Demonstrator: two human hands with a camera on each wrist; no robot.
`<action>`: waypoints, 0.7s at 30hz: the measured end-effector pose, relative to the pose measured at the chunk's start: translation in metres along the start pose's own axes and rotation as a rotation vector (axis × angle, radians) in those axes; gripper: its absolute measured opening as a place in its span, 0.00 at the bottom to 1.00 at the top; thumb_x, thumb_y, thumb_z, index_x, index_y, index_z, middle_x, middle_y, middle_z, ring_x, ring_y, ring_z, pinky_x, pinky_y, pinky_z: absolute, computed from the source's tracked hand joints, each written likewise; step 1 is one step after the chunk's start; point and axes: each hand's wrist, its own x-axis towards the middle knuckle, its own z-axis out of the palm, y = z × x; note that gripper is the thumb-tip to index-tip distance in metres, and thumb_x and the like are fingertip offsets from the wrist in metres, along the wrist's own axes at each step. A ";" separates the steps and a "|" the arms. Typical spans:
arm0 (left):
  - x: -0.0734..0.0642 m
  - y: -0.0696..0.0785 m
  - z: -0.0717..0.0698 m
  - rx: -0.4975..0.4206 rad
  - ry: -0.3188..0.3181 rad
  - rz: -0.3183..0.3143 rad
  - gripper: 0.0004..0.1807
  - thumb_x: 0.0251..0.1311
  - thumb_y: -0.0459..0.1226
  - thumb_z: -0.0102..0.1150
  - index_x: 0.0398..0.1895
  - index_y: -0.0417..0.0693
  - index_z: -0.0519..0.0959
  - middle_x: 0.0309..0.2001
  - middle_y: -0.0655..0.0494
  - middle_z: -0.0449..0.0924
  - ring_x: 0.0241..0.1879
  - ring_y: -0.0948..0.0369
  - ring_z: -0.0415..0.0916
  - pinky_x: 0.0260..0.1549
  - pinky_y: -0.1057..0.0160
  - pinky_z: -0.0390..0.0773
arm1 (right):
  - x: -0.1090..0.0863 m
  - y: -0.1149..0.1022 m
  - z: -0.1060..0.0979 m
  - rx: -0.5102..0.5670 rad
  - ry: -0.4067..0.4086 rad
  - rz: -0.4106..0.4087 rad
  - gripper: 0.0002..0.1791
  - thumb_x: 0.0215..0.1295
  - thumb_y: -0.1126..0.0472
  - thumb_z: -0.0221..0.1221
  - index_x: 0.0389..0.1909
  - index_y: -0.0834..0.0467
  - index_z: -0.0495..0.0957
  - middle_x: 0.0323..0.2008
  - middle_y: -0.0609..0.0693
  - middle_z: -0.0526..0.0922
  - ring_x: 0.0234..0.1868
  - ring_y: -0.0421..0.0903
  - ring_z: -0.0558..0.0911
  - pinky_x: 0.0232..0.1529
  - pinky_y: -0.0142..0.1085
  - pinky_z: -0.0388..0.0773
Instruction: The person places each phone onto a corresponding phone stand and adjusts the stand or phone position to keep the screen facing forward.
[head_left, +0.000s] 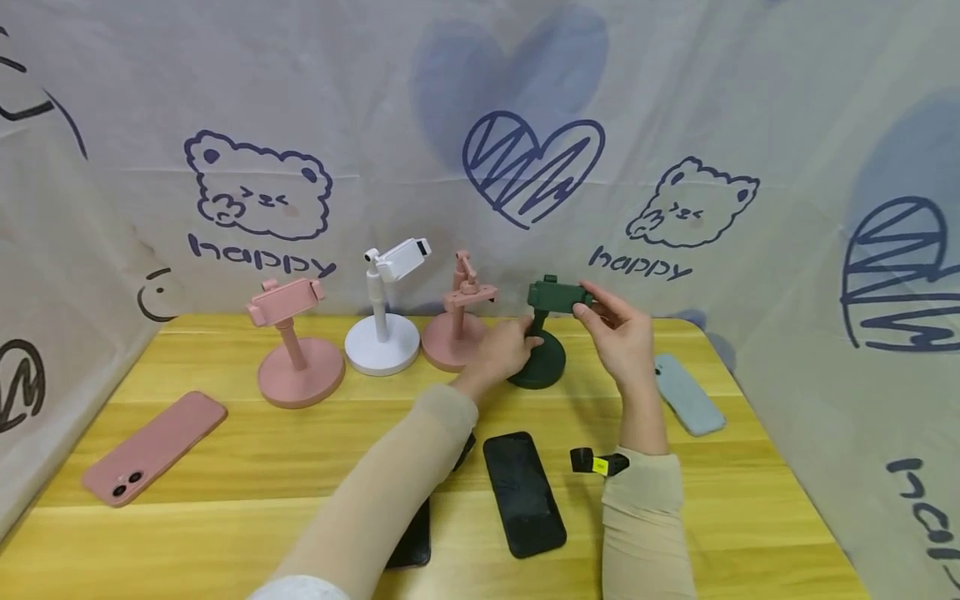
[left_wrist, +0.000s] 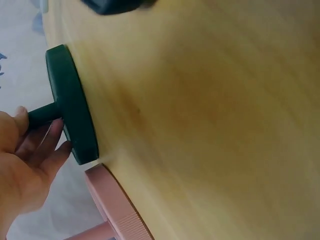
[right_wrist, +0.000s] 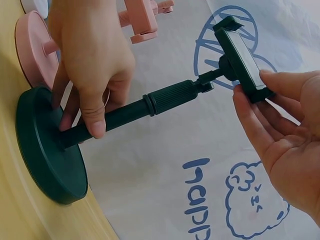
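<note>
Left hand (head_left: 501, 347): clamped round green pole (right_wrist: 124, 117)!
Right hand (head_left: 622, 337): pinching phone holder (head_left: 557, 297)
Angle: seemingly under adjustment; next likely wants steady pole

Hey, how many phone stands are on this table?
4, left to right in the head view: a pink stand, a white stand, a second pink stand, and a green stand, held by the left hand and right hand.

The left hand (right_wrist: 95, 65) partly hides the green stand (right_wrist: 172, 98), and its sleeve (head_left: 382, 492) partly covers a black phone (head_left: 415, 543).
</note>
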 end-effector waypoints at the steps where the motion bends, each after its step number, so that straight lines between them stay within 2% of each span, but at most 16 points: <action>1: 0.000 0.001 0.001 0.011 0.005 -0.005 0.15 0.77 0.45 0.56 0.57 0.47 0.79 0.49 0.50 0.86 0.47 0.55 0.85 0.48 0.56 0.86 | 0.000 0.000 -0.001 -0.003 0.005 0.006 0.21 0.74 0.58 0.65 0.65 0.56 0.81 0.53 0.58 0.85 0.45 0.40 0.83 0.53 0.29 0.80; 6: 0.002 0.004 0.005 0.046 0.000 -0.029 0.17 0.77 0.45 0.56 0.60 0.47 0.78 0.52 0.50 0.85 0.49 0.55 0.84 0.50 0.55 0.86 | 0.001 0.001 -0.002 0.040 0.017 0.008 0.21 0.72 0.60 0.66 0.65 0.57 0.82 0.52 0.58 0.85 0.44 0.41 0.84 0.52 0.28 0.81; 11: 0.004 0.006 0.004 0.051 -0.037 -0.037 0.16 0.77 0.44 0.56 0.60 0.45 0.77 0.52 0.49 0.85 0.50 0.55 0.84 0.51 0.56 0.85 | 0.000 0.004 -0.003 0.082 0.004 -0.023 0.23 0.70 0.62 0.68 0.65 0.58 0.81 0.54 0.58 0.84 0.45 0.41 0.84 0.50 0.27 0.82; 17: 0.007 0.008 0.003 0.088 -0.062 -0.026 0.15 0.78 0.43 0.54 0.58 0.45 0.77 0.50 0.49 0.84 0.49 0.56 0.84 0.50 0.58 0.85 | 0.000 0.005 -0.001 0.012 0.010 -0.084 0.22 0.71 0.61 0.67 0.65 0.56 0.82 0.54 0.57 0.84 0.42 0.40 0.82 0.51 0.26 0.80; 21: 0.009 0.009 0.004 0.124 -0.067 -0.011 0.14 0.79 0.43 0.54 0.58 0.44 0.76 0.49 0.48 0.84 0.48 0.56 0.84 0.49 0.59 0.85 | 0.001 0.004 -0.001 -0.037 0.014 -0.124 0.21 0.72 0.61 0.65 0.64 0.56 0.82 0.56 0.56 0.84 0.45 0.42 0.80 0.52 0.25 0.79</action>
